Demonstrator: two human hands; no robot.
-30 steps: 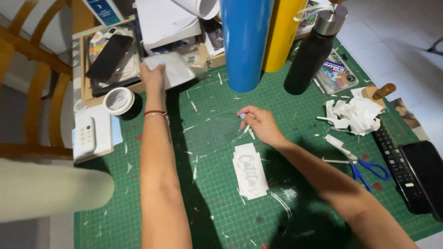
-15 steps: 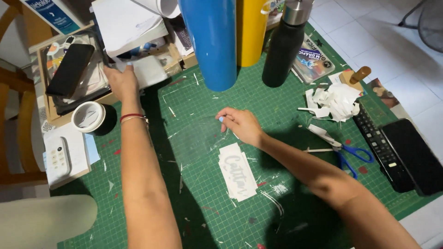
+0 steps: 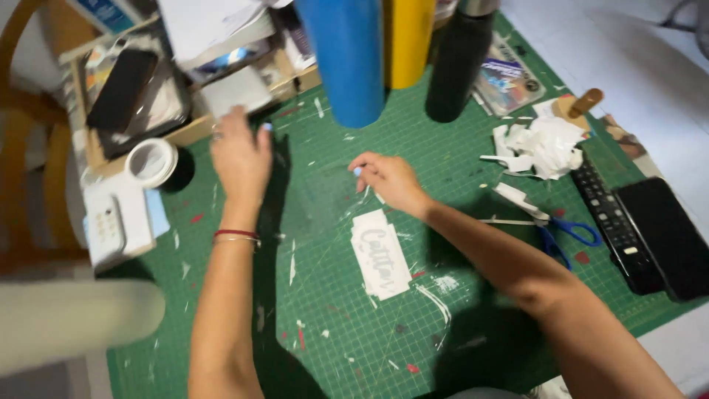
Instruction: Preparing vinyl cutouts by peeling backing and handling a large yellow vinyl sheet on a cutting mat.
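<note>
The white cut decal [image 3: 381, 260] lies flat on the green cutting mat [image 3: 443, 185], just below the right hand [image 3: 389, 179]. This hand pinches a clear film sheet [image 3: 325, 199] at its edge. The left hand [image 3: 240, 155], open and flat, presses the film's far side. Trimmings [image 3: 538, 144] lie heaped to the right; the film does not yet cover the decal.

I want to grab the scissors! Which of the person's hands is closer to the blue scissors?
Right. The right hand rests on the green mat, left of the blue scissors. The left hand is farther away still, near the mat's upper left.
</note>
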